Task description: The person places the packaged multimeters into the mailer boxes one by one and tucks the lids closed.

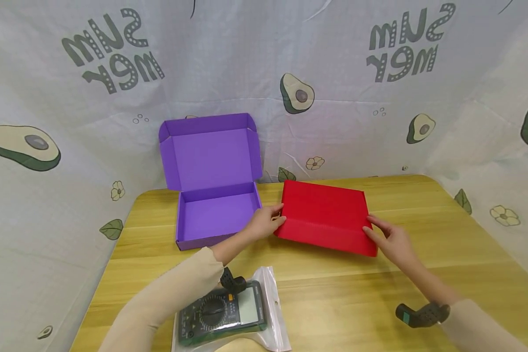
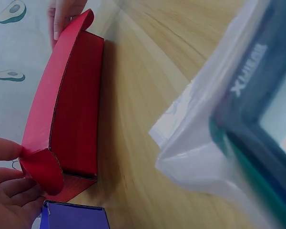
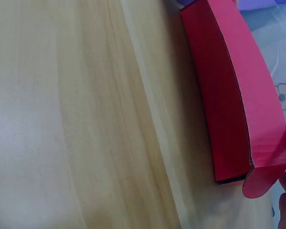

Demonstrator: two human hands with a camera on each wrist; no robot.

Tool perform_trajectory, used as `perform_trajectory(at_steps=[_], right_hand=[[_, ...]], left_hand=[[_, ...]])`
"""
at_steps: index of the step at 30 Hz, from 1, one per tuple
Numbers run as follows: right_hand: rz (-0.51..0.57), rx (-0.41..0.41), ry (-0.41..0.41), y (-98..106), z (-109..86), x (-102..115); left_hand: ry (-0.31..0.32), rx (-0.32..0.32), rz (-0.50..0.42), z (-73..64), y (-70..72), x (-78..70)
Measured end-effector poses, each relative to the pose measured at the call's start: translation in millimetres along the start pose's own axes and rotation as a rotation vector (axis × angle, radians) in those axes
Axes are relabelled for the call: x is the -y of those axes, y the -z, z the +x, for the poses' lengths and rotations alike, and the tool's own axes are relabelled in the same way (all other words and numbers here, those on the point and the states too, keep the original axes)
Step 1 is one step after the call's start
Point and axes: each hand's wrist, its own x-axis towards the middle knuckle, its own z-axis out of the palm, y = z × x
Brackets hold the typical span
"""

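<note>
One red box (image 1: 324, 217), one purple box (image 1: 215, 212), one bagged multimeter (image 1: 222, 313). Red box sits between left hand (image 1: 263, 223) and right hand (image 1: 395, 242), each pinching one lid side.

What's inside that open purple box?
In the head view, purple floor and inner walls show inside the purple box, with no contents in sight. Its near right corner is covered by the left hand and wrist, so I can't see what's there.

Free: tabletop (image 1: 343, 308) btw meter (image 1: 222, 313)/R arm (image 1: 431, 281) | Obst: red box (image 1: 325, 215) ctr, purple box (image 1: 215, 166) L
</note>
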Motion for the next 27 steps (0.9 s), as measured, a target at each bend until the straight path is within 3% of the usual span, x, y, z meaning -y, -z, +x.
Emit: perform_trajectory(at_steps=[5, 9, 17, 27], right_hand=[[-0.048, -0.032, 0.014, -5, -2.4, 2], [-0.082, -0.037, 0.013, -8, -3.7, 0], [-0.054, -0.017, -0.011, -9, -6.6, 0], [0.012, -0.038, -0.175, -12, -15.5, 6]], left_hand=[[-0.050, -0.016, 0.234, -4.7, -5.6, -2.3], [-0.085, -0.044, 0.345, -7.0, -10.8, -2.9], [-0.098, -0.075, 0.375, -8.7, -15.3, -3.1], [-0.096, -0.050, 0.386, -11.1, -14.6, -5.0]])
